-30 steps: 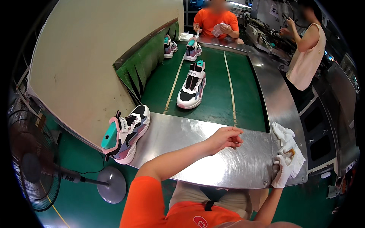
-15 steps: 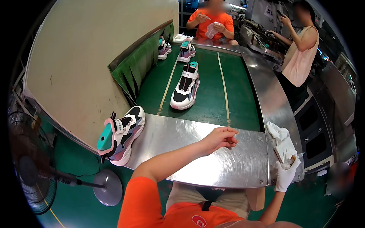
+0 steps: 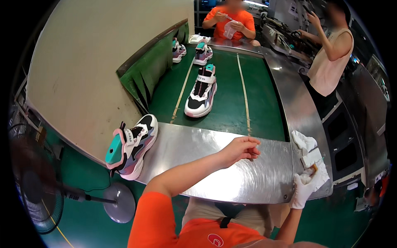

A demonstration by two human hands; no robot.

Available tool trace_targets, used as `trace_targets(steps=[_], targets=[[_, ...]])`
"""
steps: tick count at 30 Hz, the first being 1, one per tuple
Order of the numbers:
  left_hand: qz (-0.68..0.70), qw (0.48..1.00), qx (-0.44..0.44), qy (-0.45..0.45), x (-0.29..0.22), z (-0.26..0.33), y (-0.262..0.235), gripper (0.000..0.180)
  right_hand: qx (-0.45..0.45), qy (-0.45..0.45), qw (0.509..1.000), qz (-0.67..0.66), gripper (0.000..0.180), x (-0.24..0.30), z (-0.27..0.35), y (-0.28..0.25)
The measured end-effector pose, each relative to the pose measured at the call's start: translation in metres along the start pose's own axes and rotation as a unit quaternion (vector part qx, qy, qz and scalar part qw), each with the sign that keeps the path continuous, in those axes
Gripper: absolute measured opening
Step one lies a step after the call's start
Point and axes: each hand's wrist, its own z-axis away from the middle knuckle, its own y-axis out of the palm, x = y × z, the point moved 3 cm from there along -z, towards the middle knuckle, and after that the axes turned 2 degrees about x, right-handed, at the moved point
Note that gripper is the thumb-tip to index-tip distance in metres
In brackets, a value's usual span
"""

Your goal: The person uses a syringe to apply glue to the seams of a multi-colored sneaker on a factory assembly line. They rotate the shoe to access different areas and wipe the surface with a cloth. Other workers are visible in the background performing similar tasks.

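Here — gloved hand at crumpled cloth

tabletop: metal, glossy, finely scratched (glare whitens part of it) | belt: smooth, faintly shiny | white cloth: crumpled, matt | shoe insert: smooth, plastic-looking | side panel: matt, scuffed | fan base: glossy

Cannot identify the small brown-and-white item at the gloved right hand, too crowded by white cloth. Cannot see the rearmost shoe whole, partly hidden by green flaps. Cannot make out the blurred fan blades. Loses the orange shirt at the lower edge.
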Motion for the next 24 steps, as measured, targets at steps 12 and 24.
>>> trace_targets(steps=[12, 24], targets=[[0.001, 1.0, -0.008, -0.001, 0.0, 0.0, -0.001, 0.027, 0.004, 0.072, 0.992, -0.101, 0.075, 0.006, 0.005, 0.015], [-0.058, 0.998, 0.008, -0.007, -0.004, 0.003, 0.007, 0.038, -0.003, 0.064, 0.995, -0.073, 0.081, -0.013, 0.013, -0.009]])
